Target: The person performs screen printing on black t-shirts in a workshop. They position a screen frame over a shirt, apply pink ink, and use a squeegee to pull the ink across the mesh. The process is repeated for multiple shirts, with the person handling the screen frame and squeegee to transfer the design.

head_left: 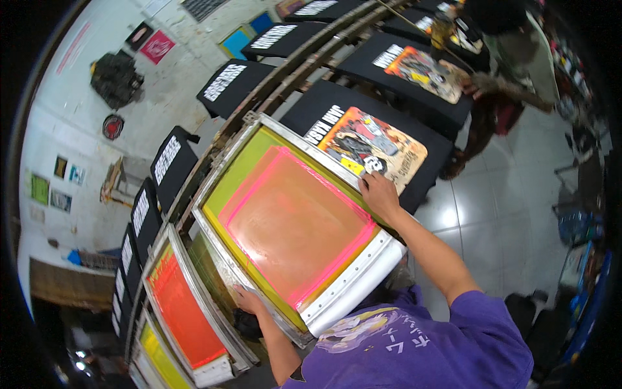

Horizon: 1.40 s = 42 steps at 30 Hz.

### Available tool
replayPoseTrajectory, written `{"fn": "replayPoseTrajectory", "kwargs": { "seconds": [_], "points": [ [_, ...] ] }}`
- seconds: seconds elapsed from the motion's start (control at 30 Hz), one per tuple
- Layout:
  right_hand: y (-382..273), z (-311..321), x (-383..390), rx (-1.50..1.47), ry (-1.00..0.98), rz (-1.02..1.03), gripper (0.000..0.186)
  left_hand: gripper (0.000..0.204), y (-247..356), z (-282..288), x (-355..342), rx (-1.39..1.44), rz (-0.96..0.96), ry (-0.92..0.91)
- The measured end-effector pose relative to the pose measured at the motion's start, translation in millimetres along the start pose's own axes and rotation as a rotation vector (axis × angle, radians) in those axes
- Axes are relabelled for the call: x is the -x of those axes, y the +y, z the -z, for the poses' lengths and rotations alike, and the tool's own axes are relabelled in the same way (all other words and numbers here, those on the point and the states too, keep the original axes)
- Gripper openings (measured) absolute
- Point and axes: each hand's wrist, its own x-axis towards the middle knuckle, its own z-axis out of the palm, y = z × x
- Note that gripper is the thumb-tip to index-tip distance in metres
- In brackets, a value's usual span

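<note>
- The person holds a screen-printing frame [291,220] with both hands; it lies in the middle of the picture, tilted, with a metal border, yellow-green mesh and a pink-orange rectangle in it.
- The left hand [249,302] is at the lower left edge of the frame, fingers curled over the metal border, so this grip looks closed on the frame.
- The right hand [378,193] rests on the upper right edge of the frame; the fingers lie on the border, but I cannot tell if they really clamp it or only press.
- Just beyond the right hand, a black shirt [363,129] lies on its pallet and already carries a colourful print [372,146].
- More black shirts along the row, toward the upper right of the picture, have white lettering, and one [414,71] there has a colourful print too.
- Two other frames, one with red mesh [184,305] and one yellow [155,353], stand at the lower left.
- As I judge, the nearest shirt is printed; the frame is not laid flat on any shirt now.
- Another person [499,71] works at the upper right.
</note>
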Motion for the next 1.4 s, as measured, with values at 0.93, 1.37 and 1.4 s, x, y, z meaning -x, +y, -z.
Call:
{"fn": "replayPoseTrajectory", "kwargs": {
  "seconds": [0.93,1.37,1.4],
  "points": [
    [-3.8,11.2,-1.0,0.008,-0.082,-0.057,0.033,0.057,-22.3,-14.1,-17.0,0.013,-0.033,-0.009],
    [-15.8,10.1,-2.9,0.042,-0.079,-0.065,0.047,0.066,34.0,20.6,25.6,-0.084,-0.053,-0.118],
    [-17.8,10.6,-3.8,0.043,-0.081,-0.075,0.049,0.067,32.4,20.4,23.3,-0.051,-0.065,-0.102]
  ]
}}
